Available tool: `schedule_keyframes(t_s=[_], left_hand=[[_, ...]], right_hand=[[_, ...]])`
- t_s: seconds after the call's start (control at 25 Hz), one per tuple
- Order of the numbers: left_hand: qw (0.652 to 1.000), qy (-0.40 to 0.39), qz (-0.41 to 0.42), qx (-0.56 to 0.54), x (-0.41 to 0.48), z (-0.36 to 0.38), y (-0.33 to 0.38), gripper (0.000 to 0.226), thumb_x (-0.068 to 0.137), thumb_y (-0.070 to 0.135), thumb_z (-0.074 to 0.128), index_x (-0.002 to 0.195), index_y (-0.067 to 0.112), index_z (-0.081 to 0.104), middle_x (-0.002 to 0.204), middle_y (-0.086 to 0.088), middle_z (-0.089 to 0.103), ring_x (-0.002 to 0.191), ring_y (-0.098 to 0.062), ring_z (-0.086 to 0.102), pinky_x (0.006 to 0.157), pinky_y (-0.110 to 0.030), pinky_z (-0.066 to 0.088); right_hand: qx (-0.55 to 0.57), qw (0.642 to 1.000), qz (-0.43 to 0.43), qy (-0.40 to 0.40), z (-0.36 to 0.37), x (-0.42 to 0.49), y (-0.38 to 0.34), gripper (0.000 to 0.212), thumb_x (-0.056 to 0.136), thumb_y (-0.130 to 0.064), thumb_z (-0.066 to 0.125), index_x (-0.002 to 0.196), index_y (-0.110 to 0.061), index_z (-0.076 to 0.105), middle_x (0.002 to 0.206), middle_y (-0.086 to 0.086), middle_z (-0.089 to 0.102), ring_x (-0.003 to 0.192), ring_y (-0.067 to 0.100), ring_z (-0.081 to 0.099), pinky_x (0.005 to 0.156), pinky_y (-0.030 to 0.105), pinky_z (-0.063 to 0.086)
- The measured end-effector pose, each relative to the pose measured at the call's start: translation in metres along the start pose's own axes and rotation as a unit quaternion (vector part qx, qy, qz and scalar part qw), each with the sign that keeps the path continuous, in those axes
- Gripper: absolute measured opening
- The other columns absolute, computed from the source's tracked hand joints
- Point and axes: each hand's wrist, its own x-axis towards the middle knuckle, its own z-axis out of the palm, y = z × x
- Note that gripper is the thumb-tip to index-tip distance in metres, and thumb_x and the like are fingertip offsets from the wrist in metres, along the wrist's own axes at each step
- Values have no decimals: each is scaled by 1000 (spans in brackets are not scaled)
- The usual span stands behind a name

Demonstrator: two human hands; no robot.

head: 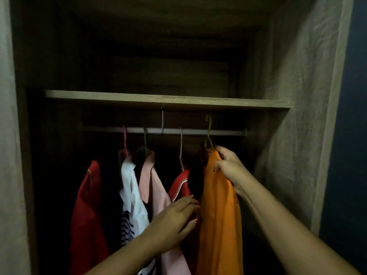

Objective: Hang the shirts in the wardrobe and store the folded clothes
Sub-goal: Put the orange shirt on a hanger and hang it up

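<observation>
Left hand (174, 221): nearest, fingers spread and flat, grip slack and holding nothing, resting against the hanging cloth between the pink shirt (156, 193) and the orange shirt (218, 215).
Right hand (228, 165): grip closed on the orange shirt's shoulder, just under its yellow-green hanger (209, 133).
Orange shirt: smooth, plain cloth falling in long folds; its hanger hook stands above the rail (164, 131), not clearly seated.
Other garments: a red shirt (87, 205), a white shirt (131, 191) over stripes, the pink one, and a red piece with pale trim (181, 185), all on thin hangers.
Rail: a pale round bar with a centre bracket.
Shelf (166, 100): flat wood-grain board above the rail; the compartment over it is dark.
</observation>
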Motion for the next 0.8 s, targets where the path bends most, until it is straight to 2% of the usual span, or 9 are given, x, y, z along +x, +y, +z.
schedule_keyframes(t_s=[0.08,0.12,0.2,0.28,0.36,0.56,0.64,0.72,0.8], left_hand=[[1000,-11,4,-10,-2,2,-1,44,96,38,37,136,22,44,145,9,38,140,0,20,113,-12,15],[1000,-12,2,-17,-2,3,-2,44,96,38,37,137,22,44,145,8,39,141,0,19,115,-16,18],[1000,-18,-3,-18,-3,4,-6,45,95,37,38,137,21,43,145,8,38,141,0,18,114,-15,17],[1000,-23,-6,-12,-6,3,-7,46,95,36,39,138,21,42,147,8,37,141,1,17,112,-8,10],[1000,-23,-14,-11,-9,2,-7,47,95,36,39,139,20,41,148,7,36,140,1,17,108,-3,4],[999,-31,-31,-13,-11,5,-7,52,94,42,34,142,21,37,152,8,30,141,5,9,110,-7,6],[999,-32,-30,-13,-11,4,-7,51,95,40,36,142,21,36,153,9,28,141,5,6,111,-8,6],[999,-30,-30,-2,-13,5,-6,51,96,39,36,143,21,34,155,9,23,143,5,2,111,-8,3],[999,-25,-31,6,-16,5,-3,53,96,38,36,145,19,31,157,9,18,144,3,-2,111,-7,0]], right_hand=[[17,999,20,20,6,10,9,64,72,12,42,125,-22,55,80,10,65,57,16,62,52,23,48],[22,999,30,22,9,12,16,60,74,12,41,122,-22,57,72,9,63,47,12,58,46,21,45],[26,999,42,18,13,15,34,54,79,9,42,119,-23,59,67,6,62,42,9,56,43,20,44],[27,999,35,28,16,15,50,51,82,5,45,115,-31,59,73,4,65,49,11,60,49,23,47],[5,999,8,48,19,15,59,49,84,1,48,114,-37,55,85,2,67,67,14,64,63,27,50],[-84,995,-23,56,16,33,74,47,87,-2,48,128,-24,53,108,10,66,98,28,64,92,39,50],[-168,983,-54,42,16,32,77,51,86,1,46,134,-17,48,124,12,57,115,28,56,100,28,41],[-287,951,-109,36,20,18,87,57,86,6,42,142,-8,35,143,14,38,132,25,40,107,16,24],[-366,913,-172,53,25,-2,104,66,85,9,39,147,-6,20,155,14,18,144,24,20,114,16,7]])
